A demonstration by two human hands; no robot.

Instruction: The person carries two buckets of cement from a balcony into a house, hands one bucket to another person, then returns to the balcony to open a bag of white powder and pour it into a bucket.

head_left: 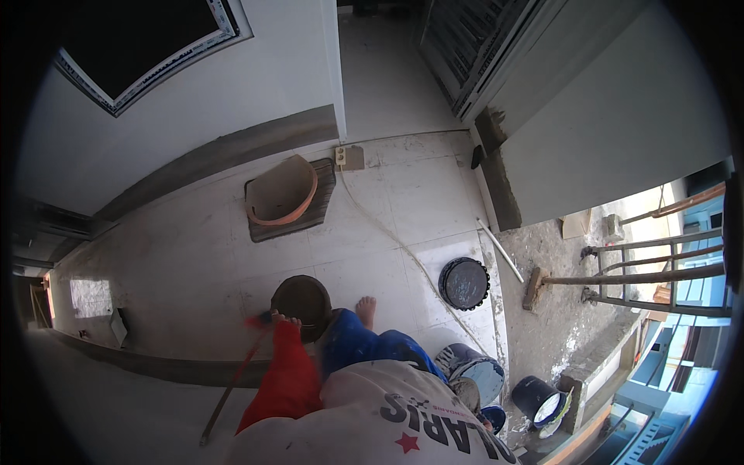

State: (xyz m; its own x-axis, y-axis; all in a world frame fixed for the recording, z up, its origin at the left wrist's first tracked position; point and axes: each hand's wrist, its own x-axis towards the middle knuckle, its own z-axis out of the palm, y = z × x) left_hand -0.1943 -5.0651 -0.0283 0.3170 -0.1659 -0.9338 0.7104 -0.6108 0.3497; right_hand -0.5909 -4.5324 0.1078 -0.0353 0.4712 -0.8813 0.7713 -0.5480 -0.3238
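My left hand (287, 318), at the end of a red sleeve, is at the near left rim of a round bucket (313, 301) of grey-brown mix. Its fingers look curled. A blurred red and dark thing (259, 320) shows beside them, its kind unclear. From there a thin stick (229, 395), red at the upper end and brown below, slants down to the left. My right hand does not show; the white shirt fills the lower middle. A bare foot (366, 311) and blue trousers (381, 346) are just right of the bucket.
Ahead, a cut orange-rimmed tub (304, 203) sits on a dark ribbed mat. A pale cable (391, 236) runs from a socket block (340, 156) past a black round lid (464, 284). Paint buckets (535, 398) stand lower right, near wooden and metal supports (643, 275).
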